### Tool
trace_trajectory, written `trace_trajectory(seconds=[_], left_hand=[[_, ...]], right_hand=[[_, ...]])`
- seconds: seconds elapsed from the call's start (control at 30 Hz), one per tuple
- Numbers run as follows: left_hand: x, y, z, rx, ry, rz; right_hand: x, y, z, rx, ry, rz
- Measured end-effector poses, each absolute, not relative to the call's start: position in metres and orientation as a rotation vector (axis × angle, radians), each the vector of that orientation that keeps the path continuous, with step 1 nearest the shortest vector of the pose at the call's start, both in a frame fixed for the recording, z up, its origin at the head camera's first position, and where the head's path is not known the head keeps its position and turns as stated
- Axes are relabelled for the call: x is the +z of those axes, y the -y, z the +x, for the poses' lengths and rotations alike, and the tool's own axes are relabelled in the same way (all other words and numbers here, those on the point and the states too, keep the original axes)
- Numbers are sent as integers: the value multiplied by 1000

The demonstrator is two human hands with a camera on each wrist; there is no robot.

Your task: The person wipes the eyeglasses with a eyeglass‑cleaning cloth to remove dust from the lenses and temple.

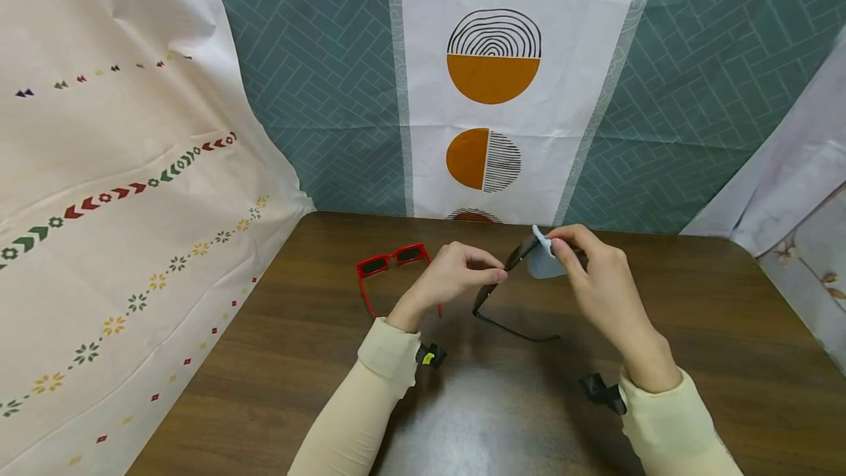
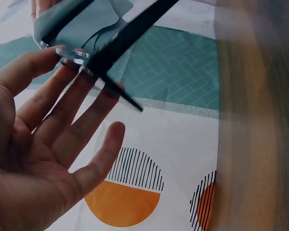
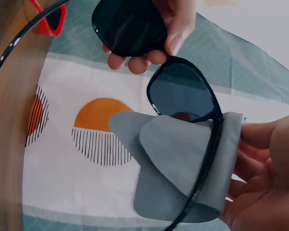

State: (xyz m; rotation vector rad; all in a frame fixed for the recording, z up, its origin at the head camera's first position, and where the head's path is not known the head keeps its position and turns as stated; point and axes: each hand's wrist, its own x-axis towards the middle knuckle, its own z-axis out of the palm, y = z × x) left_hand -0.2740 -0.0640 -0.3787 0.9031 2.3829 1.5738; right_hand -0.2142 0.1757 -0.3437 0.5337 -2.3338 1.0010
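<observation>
Black sunglasses (image 3: 183,89) with dark lenses are held up above the table, their temple arms unfolded. My left hand (image 1: 456,274) pinches them at the bridge between thumb and fingertips, as the left wrist view also shows. A light blue-grey cloth (image 3: 178,159) is folded around the outer edge of one lens, near the hinge. With thumb and fingers my right hand (image 1: 598,281) pinches that cloth over the frame. One temple arm (image 1: 515,330) hangs low toward the table. In the right wrist view the cloth partly hides the lower lens.
Red sunglasses (image 1: 391,261) with dark lenses lie on the brown wooden table (image 1: 277,388), left of my left hand. A patterned cloth (image 1: 317,79) hangs behind the table's back edge. Pale fabric (image 1: 132,241) hangs along the left side.
</observation>
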Motion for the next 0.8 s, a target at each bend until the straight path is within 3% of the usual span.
trace_trajectory(seconds=[0.4,0.8], left_hand=[[-377,62,-272,1666,-2378,894],[-376,61,-271,1682,-2414,837]], right_hand=[[-333,-187,-212,1159,2450,493],[-342,-180,-215,918,2261,538]])
